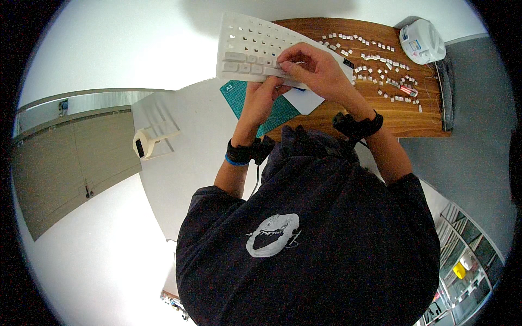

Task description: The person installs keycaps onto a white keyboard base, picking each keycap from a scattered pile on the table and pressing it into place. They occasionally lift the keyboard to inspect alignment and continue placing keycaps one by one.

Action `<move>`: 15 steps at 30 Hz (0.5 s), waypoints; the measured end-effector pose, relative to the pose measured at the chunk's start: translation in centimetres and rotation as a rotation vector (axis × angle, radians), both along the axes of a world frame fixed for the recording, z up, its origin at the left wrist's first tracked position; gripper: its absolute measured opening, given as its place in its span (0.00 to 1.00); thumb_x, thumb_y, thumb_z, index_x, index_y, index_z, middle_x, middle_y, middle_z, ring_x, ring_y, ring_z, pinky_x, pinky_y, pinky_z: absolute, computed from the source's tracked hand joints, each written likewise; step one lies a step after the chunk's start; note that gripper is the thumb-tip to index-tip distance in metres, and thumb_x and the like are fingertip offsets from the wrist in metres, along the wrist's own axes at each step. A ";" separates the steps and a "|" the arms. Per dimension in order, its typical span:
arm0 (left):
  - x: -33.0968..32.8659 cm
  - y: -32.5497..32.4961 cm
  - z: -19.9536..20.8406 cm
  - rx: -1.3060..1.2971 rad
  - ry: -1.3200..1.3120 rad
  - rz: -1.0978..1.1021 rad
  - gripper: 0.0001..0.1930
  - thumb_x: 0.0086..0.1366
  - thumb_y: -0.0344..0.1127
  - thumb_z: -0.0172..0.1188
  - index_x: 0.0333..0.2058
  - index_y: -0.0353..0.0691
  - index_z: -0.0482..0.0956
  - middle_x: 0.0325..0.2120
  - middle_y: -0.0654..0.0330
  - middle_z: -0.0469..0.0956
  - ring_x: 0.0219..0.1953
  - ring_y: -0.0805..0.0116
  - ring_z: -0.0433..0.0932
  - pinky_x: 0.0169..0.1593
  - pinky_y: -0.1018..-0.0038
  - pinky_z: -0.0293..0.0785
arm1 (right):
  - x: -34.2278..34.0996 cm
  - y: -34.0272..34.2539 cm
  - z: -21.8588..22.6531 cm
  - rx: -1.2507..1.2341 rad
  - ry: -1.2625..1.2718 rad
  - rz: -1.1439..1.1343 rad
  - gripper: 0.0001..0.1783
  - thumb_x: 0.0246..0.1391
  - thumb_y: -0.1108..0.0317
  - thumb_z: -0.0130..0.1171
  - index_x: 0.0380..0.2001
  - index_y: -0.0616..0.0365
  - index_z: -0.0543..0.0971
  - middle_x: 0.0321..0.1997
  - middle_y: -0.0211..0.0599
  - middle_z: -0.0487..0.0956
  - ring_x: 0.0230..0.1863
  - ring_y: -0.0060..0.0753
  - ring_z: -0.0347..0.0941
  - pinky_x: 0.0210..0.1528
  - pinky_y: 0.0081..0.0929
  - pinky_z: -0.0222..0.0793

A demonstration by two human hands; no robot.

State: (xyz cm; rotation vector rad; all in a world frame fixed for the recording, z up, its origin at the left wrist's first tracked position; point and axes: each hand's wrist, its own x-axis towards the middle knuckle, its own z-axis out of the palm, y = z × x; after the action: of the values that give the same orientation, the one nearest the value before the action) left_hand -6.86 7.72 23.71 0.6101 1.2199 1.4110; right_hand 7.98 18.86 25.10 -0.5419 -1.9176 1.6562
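Hiding part of keyboard point(260, 44): hands point(319, 71)

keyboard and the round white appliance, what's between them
In the head view, loose white keycaps lie between keyboard and appliance on the wooden table.

Bright interior light; we find the white wall point(103, 239) at lower left glaring almost blank. Soft shadow point(266, 7) along the top edge. Fisheye bows the door point(81, 163); corners black. We note grain across the dark shirt point(348, 244).

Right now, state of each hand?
Left hand: closed, holding the keyboard by its near edge.
Right hand: curled at the keys; can't tell if it grips one.
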 end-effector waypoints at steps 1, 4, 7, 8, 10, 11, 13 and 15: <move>0.1 0.0 0.1 0.017 -0.020 0.009 0.18 0.70 0.28 0.51 0.57 0.34 0.71 0.51 0.54 0.76 0.51 0.61 0.79 0.52 0.69 0.81 | 0.0 0.0 0.1 -0.014 -0.013 -0.004 0.13 0.63 0.70 0.60 0.50 0.60 0.75 0.47 0.31 0.79 0.51 0.22 0.76 0.57 0.26 0.73; 0.3 0.1 0.1 0.037 -0.044 0.006 0.18 0.69 0.28 0.52 0.57 0.33 0.70 0.51 0.53 0.76 0.51 0.61 0.79 0.52 0.68 0.81 | -0.5 -0.2 -0.1 -0.053 0.105 -0.084 0.13 0.58 0.72 0.65 0.47 0.59 0.79 0.44 0.32 0.81 0.46 0.24 0.79 0.53 0.26 0.77; 0.3 0.1 0.3 0.007 -0.008 -0.015 0.19 0.70 0.28 0.52 0.58 0.33 0.70 0.52 0.53 0.76 0.51 0.61 0.79 0.52 0.68 0.80 | -0.6 -0.9 1.5 0.045 0.154 -0.170 0.15 0.54 0.72 0.68 0.46 0.60 0.80 0.44 0.33 0.80 0.45 0.26 0.79 0.54 0.27 0.77; 0.3 0.0 0.4 -0.009 0.013 -0.023 0.19 0.70 0.28 0.51 0.58 0.33 0.69 0.52 0.52 0.76 0.51 0.61 0.79 0.53 0.68 0.80 | -0.6 -0.8 1.6 0.111 0.145 -0.176 0.16 0.53 0.71 0.69 0.45 0.60 0.80 0.43 0.34 0.80 0.44 0.28 0.79 0.54 0.27 0.77; 0.3 -0.1 0.0 0.028 -0.013 -0.032 0.19 0.69 0.28 0.51 0.58 0.33 0.69 0.52 0.52 0.75 0.52 0.61 0.79 0.54 0.68 0.80 | -0.6 -0.6 1.6 0.241 0.124 -0.190 0.17 0.50 0.70 0.71 0.43 0.61 0.81 0.43 0.35 0.80 0.44 0.30 0.80 0.55 0.27 0.77; 0.3 0.0 -0.2 0.047 -0.028 -0.038 0.19 0.69 0.28 0.51 0.58 0.33 0.69 0.53 0.52 0.75 0.52 0.61 0.79 0.54 0.68 0.80 | -0.7 -0.6 1.7 0.253 0.111 -0.195 0.17 0.49 0.70 0.72 0.42 0.61 0.81 0.43 0.36 0.80 0.43 0.31 0.80 0.54 0.28 0.78; 0.4 0.0 0.1 0.054 -0.038 -0.046 0.20 0.69 0.27 0.50 0.59 0.33 0.68 0.53 0.51 0.75 0.53 0.61 0.78 0.55 0.67 0.80 | -0.8 -0.5 1.8 0.277 0.083 -0.205 0.17 0.47 0.69 0.73 0.40 0.61 0.82 0.42 0.37 0.79 0.43 0.34 0.80 0.52 0.28 0.79; 0.4 -0.2 0.2 0.060 -0.025 -0.052 0.21 0.69 0.27 0.49 0.60 0.33 0.68 0.53 0.51 0.74 0.53 0.61 0.78 0.55 0.67 0.80 | -0.8 -0.3 1.9 0.343 0.054 -0.210 0.15 0.46 0.68 0.74 0.37 0.59 0.83 0.41 0.36 0.79 0.43 0.34 0.80 0.49 0.29 0.79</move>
State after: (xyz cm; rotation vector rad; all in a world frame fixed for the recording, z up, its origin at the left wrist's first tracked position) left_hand -6.41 7.56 23.94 0.6585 1.1379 1.4119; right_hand 7.21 18.55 27.03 -0.5319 -1.9735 1.1684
